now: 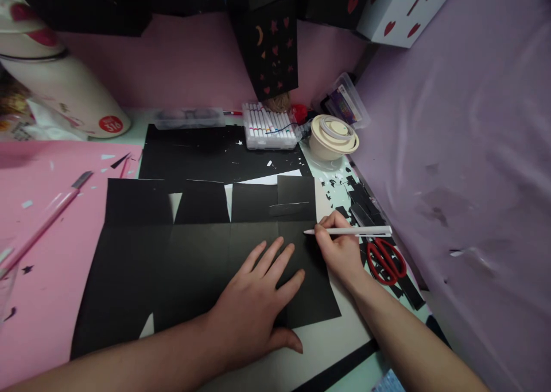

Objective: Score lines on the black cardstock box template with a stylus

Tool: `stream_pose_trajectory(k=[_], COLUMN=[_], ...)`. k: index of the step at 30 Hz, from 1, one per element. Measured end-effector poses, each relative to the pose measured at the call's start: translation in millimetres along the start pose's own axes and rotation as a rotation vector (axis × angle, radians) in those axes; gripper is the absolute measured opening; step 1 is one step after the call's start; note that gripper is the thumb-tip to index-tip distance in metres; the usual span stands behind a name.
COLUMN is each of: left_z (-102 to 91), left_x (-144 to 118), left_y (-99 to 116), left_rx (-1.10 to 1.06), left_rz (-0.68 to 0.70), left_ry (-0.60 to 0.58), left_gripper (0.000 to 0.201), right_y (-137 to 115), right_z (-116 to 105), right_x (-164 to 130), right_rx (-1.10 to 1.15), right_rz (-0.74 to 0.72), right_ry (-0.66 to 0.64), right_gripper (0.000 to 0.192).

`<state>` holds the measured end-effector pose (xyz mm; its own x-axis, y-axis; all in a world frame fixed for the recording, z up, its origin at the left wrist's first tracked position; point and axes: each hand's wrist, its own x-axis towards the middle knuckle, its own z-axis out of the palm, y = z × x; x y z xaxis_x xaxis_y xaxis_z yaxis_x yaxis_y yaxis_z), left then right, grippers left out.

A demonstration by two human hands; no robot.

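Note:
A large sheet of black card (193, 260), creased and cut into flaps along its far edge, lies flat in front of me. My left hand (258, 300) rests on it with the fingers spread. Around a white pen (361, 231) the fingers of my right hand (340, 248) are closed, near the card's right edge. The pen's tip points left, over the card by the rightmost flap; whether it touches cannot be told. Thin pale lines run across that flap. White paper shows through the gaps between flaps.
Red-handled scissors (385, 260) lie among black scraps at the right. A pink craft knife (47, 220) is on pink paper at the left. Behind stand a marker case (271, 125), a cream round container (333, 136) and a big white bottle (64, 76). Decorated black boxes (273, 42) hang overhead.

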<state>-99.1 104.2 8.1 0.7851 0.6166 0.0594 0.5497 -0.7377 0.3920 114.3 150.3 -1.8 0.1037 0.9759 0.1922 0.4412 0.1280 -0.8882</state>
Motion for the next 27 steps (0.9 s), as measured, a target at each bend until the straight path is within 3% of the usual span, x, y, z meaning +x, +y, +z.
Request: stream_pose_trajectory(k=[27], left_z=[2.1], left_x=[0.0], left_y=[-0.1], left_rx=[0.001], left_rz=[0.003], left_ry=[0.026], left_gripper=[0.091], right_y=[-0.3], right_z=[-0.2], right_x=[-1.8], right_rx=[-0.021], right_rz=[0.009], right_ry=[-0.079], right_gripper=[0.024])
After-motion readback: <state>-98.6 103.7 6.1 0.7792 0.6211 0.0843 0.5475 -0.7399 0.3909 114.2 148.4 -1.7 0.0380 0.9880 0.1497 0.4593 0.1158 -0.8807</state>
